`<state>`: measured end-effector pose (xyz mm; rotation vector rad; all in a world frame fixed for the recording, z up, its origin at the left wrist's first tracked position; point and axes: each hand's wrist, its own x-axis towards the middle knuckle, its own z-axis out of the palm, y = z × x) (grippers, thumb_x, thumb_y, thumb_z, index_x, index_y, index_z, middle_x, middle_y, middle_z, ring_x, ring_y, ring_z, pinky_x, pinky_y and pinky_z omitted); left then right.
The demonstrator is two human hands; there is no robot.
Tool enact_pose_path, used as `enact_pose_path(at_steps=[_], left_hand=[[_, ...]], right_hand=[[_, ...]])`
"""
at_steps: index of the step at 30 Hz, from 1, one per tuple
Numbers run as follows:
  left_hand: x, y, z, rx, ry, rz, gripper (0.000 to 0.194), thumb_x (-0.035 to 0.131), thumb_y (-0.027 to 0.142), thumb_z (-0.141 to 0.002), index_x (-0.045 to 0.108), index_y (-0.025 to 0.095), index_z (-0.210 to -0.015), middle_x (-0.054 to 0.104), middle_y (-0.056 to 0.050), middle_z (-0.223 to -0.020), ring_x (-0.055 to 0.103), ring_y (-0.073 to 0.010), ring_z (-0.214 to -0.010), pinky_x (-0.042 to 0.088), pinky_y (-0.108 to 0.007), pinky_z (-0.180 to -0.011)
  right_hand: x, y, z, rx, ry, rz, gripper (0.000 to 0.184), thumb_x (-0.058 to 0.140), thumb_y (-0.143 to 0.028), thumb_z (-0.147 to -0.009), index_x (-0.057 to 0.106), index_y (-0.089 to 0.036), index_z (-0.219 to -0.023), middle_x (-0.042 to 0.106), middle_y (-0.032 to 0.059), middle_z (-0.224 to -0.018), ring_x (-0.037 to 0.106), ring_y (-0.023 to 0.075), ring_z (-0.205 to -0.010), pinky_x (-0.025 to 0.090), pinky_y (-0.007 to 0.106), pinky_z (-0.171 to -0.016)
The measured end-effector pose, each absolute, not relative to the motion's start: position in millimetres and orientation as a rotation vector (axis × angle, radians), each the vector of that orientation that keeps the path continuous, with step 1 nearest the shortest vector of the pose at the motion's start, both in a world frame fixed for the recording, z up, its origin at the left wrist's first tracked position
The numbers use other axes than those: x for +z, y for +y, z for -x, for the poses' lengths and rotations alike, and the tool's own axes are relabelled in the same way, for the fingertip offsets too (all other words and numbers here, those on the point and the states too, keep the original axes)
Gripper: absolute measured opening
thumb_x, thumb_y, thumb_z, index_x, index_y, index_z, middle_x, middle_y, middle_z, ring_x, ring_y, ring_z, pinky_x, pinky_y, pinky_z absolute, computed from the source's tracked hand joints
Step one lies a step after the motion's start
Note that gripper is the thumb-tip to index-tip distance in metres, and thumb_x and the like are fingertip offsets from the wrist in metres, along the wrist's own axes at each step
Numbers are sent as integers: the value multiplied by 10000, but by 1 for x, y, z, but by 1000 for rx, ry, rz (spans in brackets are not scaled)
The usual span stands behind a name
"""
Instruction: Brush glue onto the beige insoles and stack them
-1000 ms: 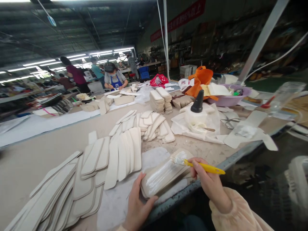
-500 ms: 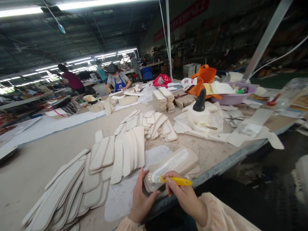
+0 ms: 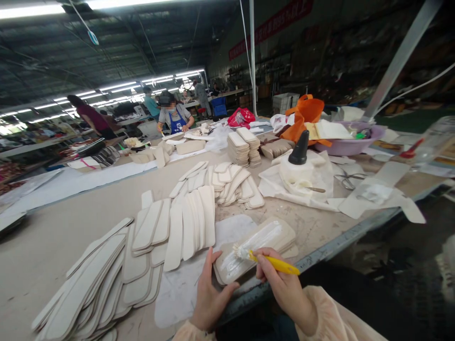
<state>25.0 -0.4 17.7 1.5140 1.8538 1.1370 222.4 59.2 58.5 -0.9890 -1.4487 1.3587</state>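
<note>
A yellow-handled brush is pinched in my right hand. Its whitish bristles rest on the top piece of a stack of beige panels, long with rounded ends. A glossy white wet coating runs along that top piece. My left hand grips the stack's near-left end, thumb on the near edge and fingers on the far side. Under the stack lies a white sheet. Fanned pale panels lie just left of the stack. Beyond it stands a white container with a black cone-shaped top, smeared with white.
More overlapping panels spread over the table's left. Short stacks stand farther back. Scissors, a purple basin and an orange bag are at right, near the table edge. A co-worker works across the table.
The brush has moved up and right along the top panel, away from my left hand. White coating now covers the near end too. My left hand stays in place.
</note>
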Motion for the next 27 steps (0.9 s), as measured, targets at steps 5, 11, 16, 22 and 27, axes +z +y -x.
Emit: enact_pose_path(at_steps=[5, 11, 16, 22, 27], left_hand=[[13, -2, -26, 1137, 1852, -1484, 942, 715, 239, -689, 171, 267, -1458, 507, -87, -1355, 485, -268, -1254, 376, -464, -1075], [11, -1, -23, 1131, 1853, -1513, 949, 721, 309, -698, 165, 247, -1464, 517, -109, -1345, 486, -289, -1253, 374, -493, -1072], [16, 0, -23, 1108, 1878, -1520, 943, 711, 318, -704, 167, 227, -1469, 516, -119, -1344, 469, -299, -1267, 336, -512, -1092], [10, 1, -24, 1158, 1905, -1494, 911, 700, 349, -690, 229, 224, -1459, 538, -116, -1330, 476, -316, -1261, 346, -518, -1078], [4, 1, -23, 1204, 1891, -1516, 892, 698, 355, -688, 248, 227, -1449, 543, -117, -1320, 481, -317, -1251, 341, -528, -1077]], right_hand=[[56, 46, -204, 1502, -1516, 826, 234, 463, -373, -952, 602, -188, -994, 567, -21, -611, 555, 120, -563, 466, 227, -577], [51, 60, -212, 1373, -1488, 957, 230, 484, -382, -940, 612, -192, -955, 577, -20, -603, 557, 122, -550, 464, 228, -570], [49, 86, -241, 1227, -1380, 1145, 293, 486, -459, -923, 606, -192, -942, 575, -15, -592, 550, 136, -533, 476, 241, -558], [56, 113, -271, 1025, -1324, 1272, 349, 484, -519, -904, 594, -190, -939, 567, -12, -591, 555, 156, -550, 481, 264, -573], [70, 118, -290, 898, -1290, 1313, 341, 493, -503, -904, 601, -182, -933, 581, 5, -617, 551, 159, -570, 485, 277, -590]])
